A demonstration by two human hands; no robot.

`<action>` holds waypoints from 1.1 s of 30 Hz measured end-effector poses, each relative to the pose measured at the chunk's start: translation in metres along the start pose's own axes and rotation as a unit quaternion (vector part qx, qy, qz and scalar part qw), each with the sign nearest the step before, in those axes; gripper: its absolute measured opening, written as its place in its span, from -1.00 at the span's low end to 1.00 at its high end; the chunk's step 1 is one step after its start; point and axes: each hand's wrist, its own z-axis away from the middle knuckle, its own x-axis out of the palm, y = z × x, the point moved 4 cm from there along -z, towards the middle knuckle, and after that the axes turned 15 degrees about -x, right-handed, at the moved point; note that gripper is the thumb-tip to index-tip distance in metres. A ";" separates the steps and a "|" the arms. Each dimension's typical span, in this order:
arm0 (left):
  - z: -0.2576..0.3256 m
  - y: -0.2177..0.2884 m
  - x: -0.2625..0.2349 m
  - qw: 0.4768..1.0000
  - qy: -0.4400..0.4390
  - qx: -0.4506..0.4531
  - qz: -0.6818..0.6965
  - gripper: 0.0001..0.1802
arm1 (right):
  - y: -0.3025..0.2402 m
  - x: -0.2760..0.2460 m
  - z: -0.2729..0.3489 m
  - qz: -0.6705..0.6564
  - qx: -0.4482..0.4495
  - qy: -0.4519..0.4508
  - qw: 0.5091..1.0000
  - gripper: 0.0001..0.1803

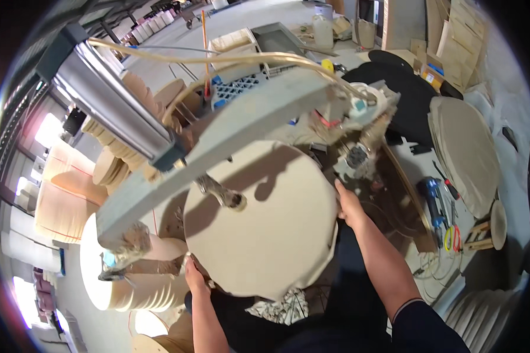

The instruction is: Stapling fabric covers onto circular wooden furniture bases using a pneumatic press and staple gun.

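Observation:
A large round pale wooden disc [265, 223] lies under a grey metal machine arm [229, 135]. A steel cylinder [115, 97] on that arm points down toward the disc, and a metal presser foot [227, 197] hangs just above the disc's surface. My left hand [194, 275] grips the disc's lower left rim. My right hand [348, 207] holds its right edge, close to the machine's spindle [357, 157]. Both forearms come in from the lower edge.
Stacks of round wooden discs stand at the left [70, 194] and lower left [129, 282], another pile at the right [465, 147]. A cordless drill [434, 200] and pliers [451, 238] lie on the right bench. A blue crate [235, 88] and hoses sit behind the arm.

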 end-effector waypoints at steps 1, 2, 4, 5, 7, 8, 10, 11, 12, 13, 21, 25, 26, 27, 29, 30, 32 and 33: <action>0.008 -0.010 -0.008 0.999 -0.006 -0.032 0.012 -0.38 | 0.008 0.000 0.004 -0.002 0.008 -0.003 1.000 -0.36; 0.011 -0.021 -0.016 0.998 -0.015 -0.055 0.032 -0.38 | 0.019 0.001 -0.002 -0.005 0.013 -0.008 1.000 -0.36; 0.014 -0.041 -0.032 0.992 -0.037 -0.112 0.052 -0.40 | 0.038 -0.003 0.001 0.005 0.033 -0.028 0.999 -0.34; 0.017 -0.047 -0.031 0.991 -0.038 -0.113 0.052 -0.40 | 0.042 0.000 0.008 -0.056 0.002 -0.020 0.998 -0.32; 0.030 -0.054 -0.012 0.984 -0.060 -0.069 0.151 -0.48 | 0.051 -0.007 0.015 -0.126 -0.030 0.001 0.992 -0.25; 0.041 -0.056 -0.007 0.974 -0.078 -0.088 0.194 -0.53 | 0.049 -0.009 0.025 -0.138 -0.018 0.004 0.990 -0.24; 0.029 -0.074 -0.036 0.974 -0.072 -0.122 0.177 -0.53 | 0.046 -0.001 0.036 -0.166 0.000 -0.006 0.986 -0.21; 0.023 -0.081 -0.054 0.970 -0.063 -0.117 0.201 -0.53 | 0.045 0.007 0.043 -0.165 0.009 -0.014 0.986 -0.21; 0.034 -0.078 -0.031 0.966 -0.112 -0.108 0.208 -0.55 | 0.039 -0.001 0.043 -0.167 0.009 -0.003 0.986 -0.21; 0.048 -0.069 -0.008 0.959 -0.161 -0.094 0.216 -0.57 | 0.037 -0.005 0.037 -0.181 -0.021 0.001 0.983 -0.24; 0.024 -0.084 -0.028 0.970 -0.064 -0.102 0.213 -0.58 | 0.042 -0.012 0.032 0.020 -0.232 0.066 0.970 -0.44; 0.028 -0.081 -0.013 0.978 -0.062 -0.069 0.184 -0.51 | 0.040 -0.010 0.035 0.190 -0.272 0.107 0.937 -0.44; 0.032 -0.081 -0.005 0.981 -0.050 -0.074 0.172 -0.49 | 0.039 -0.010 0.034 0.252 -0.278 0.117 0.920 -0.44; 0.036 -0.079 0.004 0.981 -0.053 -0.074 0.169 -0.49 | 0.040 -0.010 0.034 0.250 -0.277 0.121 0.920 -0.44; 0.037 -0.076 0.009 0.983 -0.026 -0.075 0.165 -0.50 | 0.040 -0.001 0.040 0.266 -0.293 0.124 0.910 -0.43; 0.036 -0.074 0.012 0.984 -0.028 -0.074 0.162 -0.50 | 0.040 0.002 0.041 0.268 -0.284 0.119 0.913 -0.43; 0.031 -0.074 0.012 0.993 0.001 -0.037 0.114 -0.47 | 0.040 0.004 0.040 0.285 -0.299 0.126 0.902 -0.45; 0.029 -0.075 0.013 0.993 -0.001 -0.039 0.108 -0.47 | 0.041 0.004 0.039 0.276 -0.316 0.127 0.899 -0.46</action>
